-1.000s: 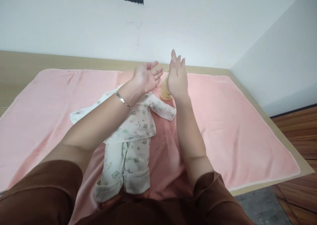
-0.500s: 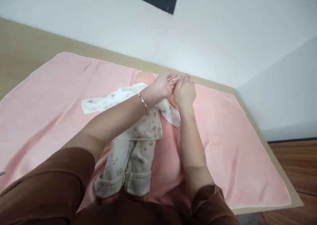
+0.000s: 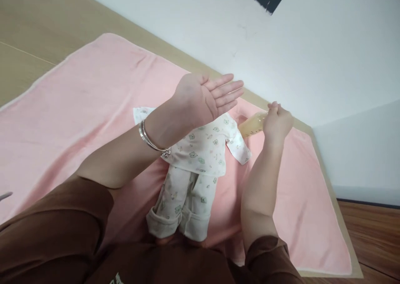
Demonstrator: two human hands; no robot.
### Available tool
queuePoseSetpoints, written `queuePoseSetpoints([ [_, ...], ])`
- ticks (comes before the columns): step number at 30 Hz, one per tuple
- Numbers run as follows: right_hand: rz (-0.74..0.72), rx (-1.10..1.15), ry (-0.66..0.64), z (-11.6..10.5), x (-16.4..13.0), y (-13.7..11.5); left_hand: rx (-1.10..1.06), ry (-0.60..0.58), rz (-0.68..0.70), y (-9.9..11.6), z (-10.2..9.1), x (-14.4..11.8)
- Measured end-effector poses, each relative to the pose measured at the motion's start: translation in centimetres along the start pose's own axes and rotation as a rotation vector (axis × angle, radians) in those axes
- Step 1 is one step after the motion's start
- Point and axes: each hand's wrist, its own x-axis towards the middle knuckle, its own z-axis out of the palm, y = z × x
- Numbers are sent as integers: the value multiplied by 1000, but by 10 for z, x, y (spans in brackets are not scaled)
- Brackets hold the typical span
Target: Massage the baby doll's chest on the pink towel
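Two hands over pink blanket [image 3: 78,109]. Doll [image 3: 200,159] in soft suit at center, head hidden by left hand [image 3: 203,100], flat, palm up, empty. Right hand [image 3: 276,121] at 2 o'clock, clenched round bottle [image 3: 251,125]: light, likely slippery; grip mid-body. Cap hidden.

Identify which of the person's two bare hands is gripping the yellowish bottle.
The right hand, closed round the tilted yellowish bottle beside the doll's sleeve. The left hand, wearing a silver bracelet, is open, palm up, empty.
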Motion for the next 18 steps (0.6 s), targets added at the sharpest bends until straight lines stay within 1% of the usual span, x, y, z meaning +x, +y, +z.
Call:
queuePoseSetpoints([
  [2,13,-59,-1,-3,-1,-7,-10,-17,-7,13,-4,-7],
  [4,44,-129,-15,-7,-2,-16,-170,-59,-114,32,-5,-16],
  [6,83,-173,-40,-10,-2,-22,-364,-17,-225,51,-5,-27],
  [7,99,-180,-47,-11,-2,-25,-434,-6,-252,59,-6,-32],
  [9,121,-186,-48,-11,-1,-28,-487,-2,-244,68,-7,-40],
  [11,127,-200,-39,-12,-1,-29,-515,-11,-190,70,-9,-46],
  [13,75,-205,-93,-17,-5,-30,-558,21,-182,67,-9,-52],
  [16,-35,-101,-286,-35,-22,-38,-607,44,-238,63,1,-60],
  [17,-39,-33,-329,-43,-32,-43,-604,41,-277,62,7,-62],
  [18,-61,38,-301,-50,-43,-49,-606,29,-332,61,13,-64],
])
